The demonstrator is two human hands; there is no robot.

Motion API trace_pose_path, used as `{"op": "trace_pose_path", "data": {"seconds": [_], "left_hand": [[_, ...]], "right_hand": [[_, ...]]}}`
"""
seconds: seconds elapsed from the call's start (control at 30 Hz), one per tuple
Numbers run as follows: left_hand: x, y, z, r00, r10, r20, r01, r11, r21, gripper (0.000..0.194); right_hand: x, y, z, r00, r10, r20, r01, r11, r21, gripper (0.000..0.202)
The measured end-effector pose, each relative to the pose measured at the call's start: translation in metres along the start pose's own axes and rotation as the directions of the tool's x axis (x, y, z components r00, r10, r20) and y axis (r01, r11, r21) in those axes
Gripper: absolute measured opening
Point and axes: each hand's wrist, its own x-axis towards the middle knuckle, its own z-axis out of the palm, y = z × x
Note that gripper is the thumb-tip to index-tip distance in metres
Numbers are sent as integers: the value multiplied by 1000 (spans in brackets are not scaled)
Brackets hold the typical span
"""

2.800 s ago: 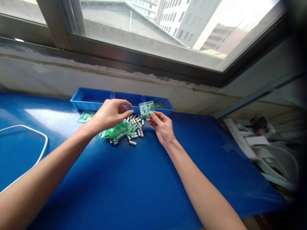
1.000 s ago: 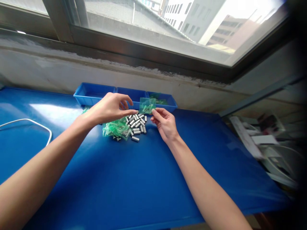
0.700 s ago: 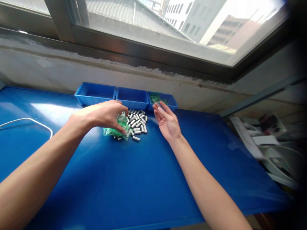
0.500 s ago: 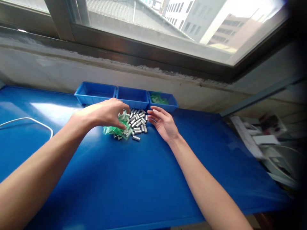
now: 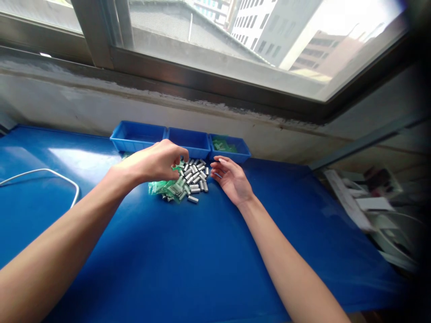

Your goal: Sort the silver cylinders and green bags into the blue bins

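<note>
Several short silver metal pieces (image 5: 195, 175) lie in a loose pile on the blue table (image 5: 188, 260). Green-tinted clear plastic bags (image 5: 161, 187) overlap the pile's left side. Over the bags is my left hand (image 5: 158, 162), its fingers curled together with a bit of green plastic showing at the fingertips. My right hand (image 5: 235, 180) is just right of the pile, palm turned toward it, fingers loosely bent and apart, holding nothing.
Behind the pile stand three blue bins in a row: left (image 5: 139, 130), middle (image 5: 190, 141) and right (image 5: 232, 146), the right one holding green bags. A white cable (image 5: 50, 170) lies at left. Papers and other items (image 5: 373, 202) are beyond the table's right edge.
My left hand has closed its fingers, which were spread over the green bags before. My right hand has hardly moved. The whole view has shifted slightly.
</note>
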Motion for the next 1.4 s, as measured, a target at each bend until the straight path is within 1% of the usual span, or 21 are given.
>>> {"op": "trace_pose_path", "data": {"seconds": [0.17,0.23,0.3,0.33,0.4,0.43,0.5,0.6,0.7,0.8,0.87,0.97,1.03,1.13,1.2,1.23,1.3,1.33,1.4], "left_hand": [[4,-2,3,992,59,-111,-56,998,34,40],[5,-1,2,981,89,-175,-84,996,36,40],[5,1,1,961,104,-257,-108,994,-1,38],[5,3,1,949,95,-301,-115,992,-49,37],[5,6,1,925,40,-377,-126,970,-206,34],[5,8,1,916,1,-400,-132,945,-301,35],[6,11,3,908,-67,-414,-150,870,-470,37],[8,13,7,922,-112,-372,-157,767,-622,43],[10,15,12,941,-131,-313,-128,716,-686,44],[12,16,15,943,-137,-305,-121,711,-693,42],[12,16,16,938,-146,-313,-117,719,-685,40],[13,14,18,936,-161,-314,-99,734,-672,38],[14,12,20,939,-148,-311,-101,744,-660,38],[14,10,24,934,-134,-332,-110,775,-622,38],[13,8,24,927,-134,-351,-96,818,-567,37],[12,7,23,932,-118,-342,-86,846,-527,37],[10,5,18,964,-38,-264,-81,903,-423,36],[8,4,16,981,17,-193,-88,926,-366,36],[6,1,10,994,86,-70,-102,957,-271,38]], "right_hand": [[1,0,-1,1000,5,6,-5,1000,-11,22],[1,0,-1,1000,4,7,-4,1000,-14,22],[2,0,-2,1000,0,11,0,1000,-13,21],[2,1,-2,1000,-3,16,3,1000,-13,21],[2,2,-2,999,-15,33,16,999,-30,21],[1,3,-2,999,-24,48,26,998,-53,22],[0,6,0,995,-55,88,66,989,-132,25],[-3,10,4,982,-110,153,145,960,-240,31],[-6,10,6,974,-123,190,164,962,-220,32],[-7,7,8,977,-99,189,129,980,-152,35],[-8,5,8,979,-94,182,122,982,-145,38],[-7,7,8,980,-125,157,159,962,-224,30],[-6,10,8,980,-146,135,179,945,-275,27],[-2,11,6,982,-175,71,188,946,-265,25],[2,9,4,979,-203,-11,196,959,-206,25],[5,8,2,975,-212,-59,200,966,-165,25],[11,4,0,965,-215,-153,206,976,-74,25],[13,3,-2,959,-207,-193,206,978,-30,24],[16,1,-5,951,-184,-249,200,979,41,21]]}}
